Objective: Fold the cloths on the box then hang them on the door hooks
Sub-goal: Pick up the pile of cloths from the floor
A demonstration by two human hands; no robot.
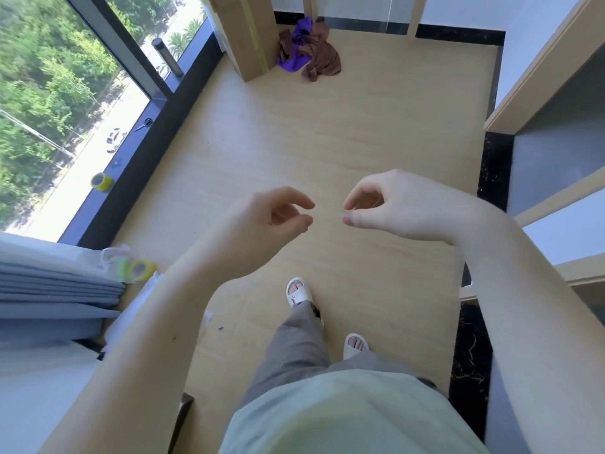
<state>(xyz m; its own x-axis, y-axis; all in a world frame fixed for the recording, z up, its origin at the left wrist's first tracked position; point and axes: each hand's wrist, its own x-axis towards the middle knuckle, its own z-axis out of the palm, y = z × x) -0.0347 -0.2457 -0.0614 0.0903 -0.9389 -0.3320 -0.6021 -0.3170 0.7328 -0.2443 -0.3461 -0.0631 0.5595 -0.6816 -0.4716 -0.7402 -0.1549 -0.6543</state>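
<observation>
1. We hold our left hand (262,221) and right hand (389,208) out in front of us, close together, fingers loosely curled and holding nothing.
2. The cloths (309,50), purple and brown, lie crumpled on the floor (327,132) at the far end, touching a tall cardboard box (245,34).
3. Rolls of yellow tape (102,182) sit on the window ledge and beside the curtain (55,290).
4. Our white slippers (298,291) stand on the floor below our hands.

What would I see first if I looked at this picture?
You would see two bare hands first, the left hand and right hand, held out over the pale floor with fingers loosely curled, holding nothing. Next comes the purple and brown cloths, crumpled in a heap far ahead beside a tall cardboard box.
</observation>
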